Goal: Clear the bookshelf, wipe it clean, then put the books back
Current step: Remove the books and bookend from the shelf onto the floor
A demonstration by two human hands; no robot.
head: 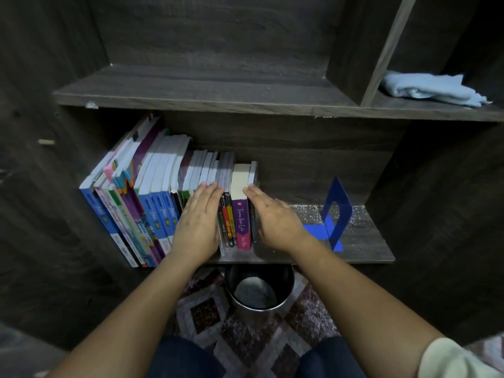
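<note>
Forearms reached from the bottom edge of the frame to the lower shelf (365, 245) at centre. The left hand (197, 221) lay flat on the spines of the books (152, 192), fingers straight and together, tips at the top edges. The right hand (272, 216) lay against the right end of the row, fingers straight and together, tips touching the last book's top. A purple book (241, 223) stood between the hands. A blue bookend (338, 208) stood further right, apart from the row. A light-blue cloth (431, 87) lay upper right.

Dim overall, murky in the corners. Lit from above, brightest across the book tops (169, 154) and on the cloth (431, 87) far right. Bent strongly toward the edges; slightly soft throughout.
</note>
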